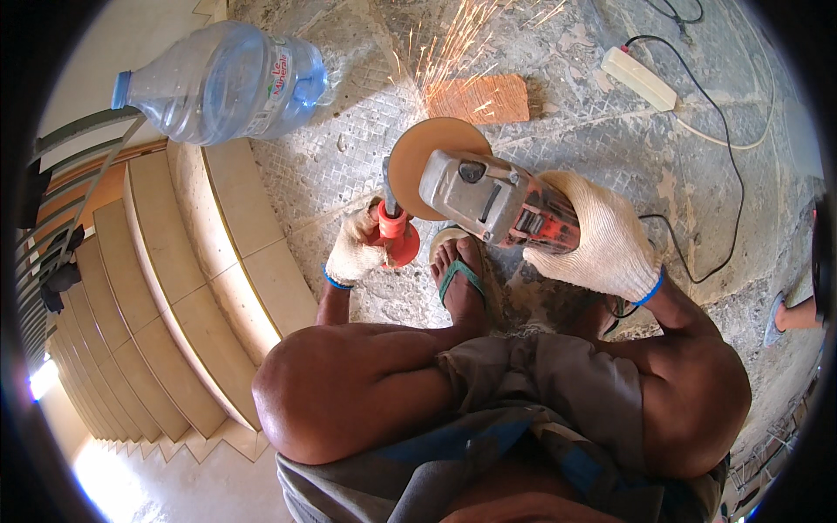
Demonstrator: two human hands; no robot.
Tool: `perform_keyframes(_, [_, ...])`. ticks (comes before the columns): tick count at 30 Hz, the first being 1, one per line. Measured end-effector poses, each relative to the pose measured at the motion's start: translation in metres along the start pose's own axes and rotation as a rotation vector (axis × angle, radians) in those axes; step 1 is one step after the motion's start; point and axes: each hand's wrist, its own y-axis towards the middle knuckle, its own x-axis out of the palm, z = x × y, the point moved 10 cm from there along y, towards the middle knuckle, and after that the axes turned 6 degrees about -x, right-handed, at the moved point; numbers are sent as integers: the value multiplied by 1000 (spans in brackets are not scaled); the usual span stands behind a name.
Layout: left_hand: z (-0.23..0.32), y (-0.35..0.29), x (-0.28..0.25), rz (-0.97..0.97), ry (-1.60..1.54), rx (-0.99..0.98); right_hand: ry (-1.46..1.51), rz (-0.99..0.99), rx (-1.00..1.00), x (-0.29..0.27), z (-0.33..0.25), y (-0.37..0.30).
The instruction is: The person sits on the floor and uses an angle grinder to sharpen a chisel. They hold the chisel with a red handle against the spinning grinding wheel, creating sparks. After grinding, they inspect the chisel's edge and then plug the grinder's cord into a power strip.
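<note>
My right hand (606, 231), in a white knit glove with a blue cuff, grips the body of an angle grinder (478, 196). The grinder carries a brown disc (417, 166). My left hand (353, 248), gloved alike, is closed around a chisel (394, 228) with a red grip and a round red guard. The chisel's dark metal shank points up beside the disc's left edge; the exact contact spot is hard to make out. Orange sparks (449, 48) spray away from me over a reddish brick (490, 98) lying just beyond the disc.
A large clear water bottle (227, 83) lies on its side at the far left. Tiled steps (161, 296) and a metal railing (65, 200) run along the left. A white power strip (639, 78) and black cord (741, 187) lie right. Another person's foot (793, 318) shows at the right edge.
</note>
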Motion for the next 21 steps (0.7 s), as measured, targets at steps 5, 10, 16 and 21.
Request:
perform_keyframes(5, [4, 1, 3, -2, 18, 10, -14, 10, -24, -1, -4, 2])
perform_keyframes(10, [-6, -1, -1, 7, 11, -53, 19, -3, 8, -1, -1, 0])
perform_keyframes(16, [-12, -1, -11, 49, -102, 77, 17, -19, 31, -1, 3, -2])
perform_keyframes(21, [-24, -3, -16, 72, -127, -1, 4, -4, 10, -1, -1, -2])
